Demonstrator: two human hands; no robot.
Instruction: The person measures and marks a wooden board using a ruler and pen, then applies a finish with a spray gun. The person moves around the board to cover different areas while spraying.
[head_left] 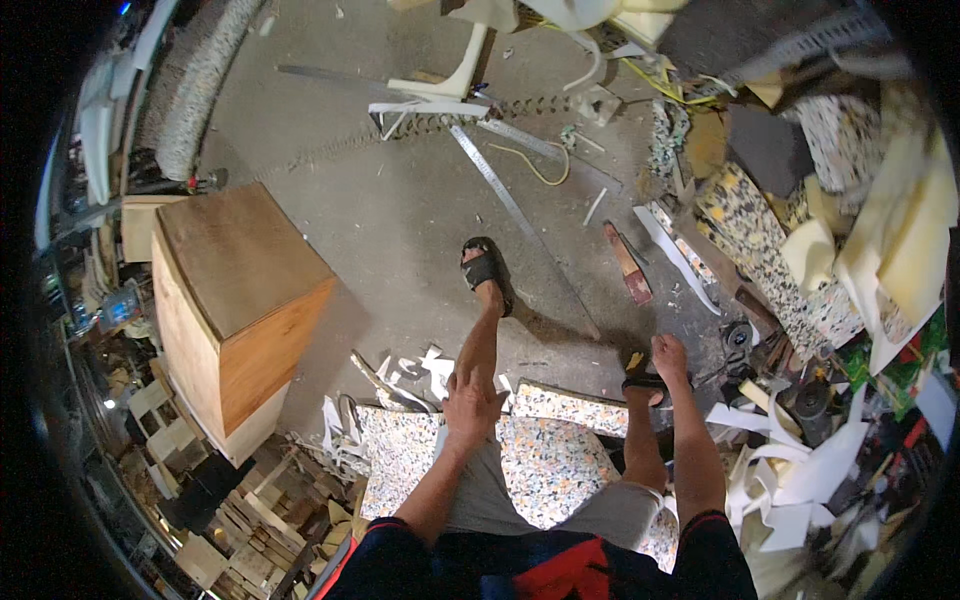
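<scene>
My left hand rests on my left knee, its fingers lying spread over the leg and holding nothing. To the right, my right hand is raised above my right sandal, its fingers curled closed. Whatever they may hold is hidden. Beneath my legs lies a speckled foam block, and a narrower foam strip sits just ahead of it. Beyond my right hand, a reddish-brown flat wooden piece and a white curved strip lie on the floor. A long metal ruler stretches across the floor between my feet.
A tall wooden box stands at the left, with wood offcuts below it. Foam scraps and sheets pile up at the right. A white frame-like piece lies ahead, and a rolled speckled foam at the far left.
</scene>
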